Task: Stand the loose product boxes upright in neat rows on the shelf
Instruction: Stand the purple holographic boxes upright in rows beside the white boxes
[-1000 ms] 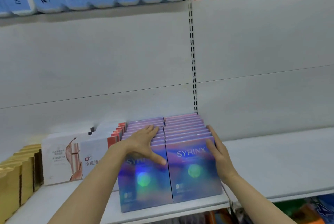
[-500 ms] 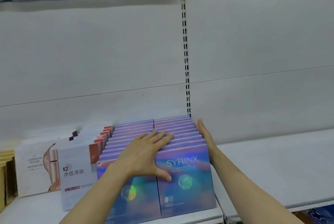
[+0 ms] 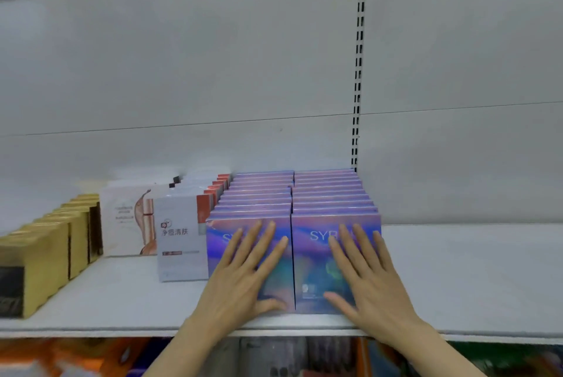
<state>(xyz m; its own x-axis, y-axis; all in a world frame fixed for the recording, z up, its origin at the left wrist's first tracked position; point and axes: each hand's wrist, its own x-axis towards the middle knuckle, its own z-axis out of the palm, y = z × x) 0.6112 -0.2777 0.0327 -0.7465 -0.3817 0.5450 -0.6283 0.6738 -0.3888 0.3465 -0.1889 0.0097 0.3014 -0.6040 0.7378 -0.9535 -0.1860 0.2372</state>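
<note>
Two rows of purple-blue holographic boxes stand upright on the white shelf (image 3: pixel 457 270), one behind another. My left hand (image 3: pixel 243 273) lies flat with spread fingers against the front box of the left row (image 3: pixel 219 242). On the front box of the right row (image 3: pixel 310 258) my right hand (image 3: pixel 362 276) presses flat in the same way. Both front faces stand level with each other near the shelf's front edge.
Left of the purple rows stand rows of white-and-red boxes (image 3: pixel 179 239), pale boxes (image 3: pixel 128 224) and gold boxes (image 3: pixel 39 254). A slotted upright (image 3: pixel 358 72) runs up the back wall. To the right the shelf is bare. Goods fill the shelf below (image 3: pixel 91 358).
Both hands have come down from the tops and right side of the rows onto the two front faces. The view has shifted right and lower.
</note>
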